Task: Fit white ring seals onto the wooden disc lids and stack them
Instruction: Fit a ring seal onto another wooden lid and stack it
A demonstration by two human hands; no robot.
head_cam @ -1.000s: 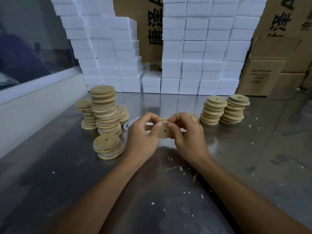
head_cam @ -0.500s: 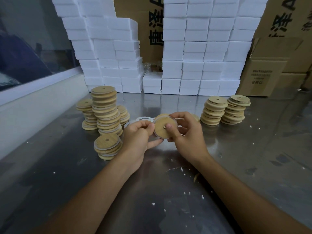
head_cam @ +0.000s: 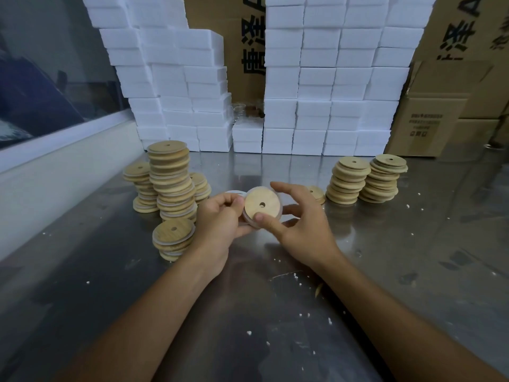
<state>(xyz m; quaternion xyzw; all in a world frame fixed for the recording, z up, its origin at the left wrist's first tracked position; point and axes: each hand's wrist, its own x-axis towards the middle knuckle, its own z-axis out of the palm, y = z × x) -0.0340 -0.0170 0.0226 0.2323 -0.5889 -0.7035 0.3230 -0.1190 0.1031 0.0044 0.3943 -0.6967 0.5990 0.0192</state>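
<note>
A wooden disc lid (head_cam: 261, 201) with a centre hole and a white ring seal around its rim is held above the steel table, face toward me. My left hand (head_cam: 220, 216) grips its left edge with curled fingers. My right hand (head_cam: 297, 224) pinches it, thumb on the lower face and fingers behind, index finger lifted. A short stack of sealed lids (head_cam: 173, 241) lies left of my left hand, with taller sealed stacks (head_cam: 172, 177) behind it. White ring seals (head_cam: 234, 192) lie on the table behind my left hand, mostly hidden.
Two stacks of plain wooden lids (head_cam: 366, 179) stand at the right, with a low pile (head_cam: 316, 193) behind my right hand. White foam boxes (head_cam: 330, 86) and cardboard cartons (head_cam: 435, 119) wall off the back. A white ledge (head_cam: 55, 172) runs along the left. White crumbs dot the steel table (head_cam: 275, 312).
The lid has been turned from edge-on to face me, with the white seal now showing around its rim. My right index finger has lifted off and both hands rose slightly.
</note>
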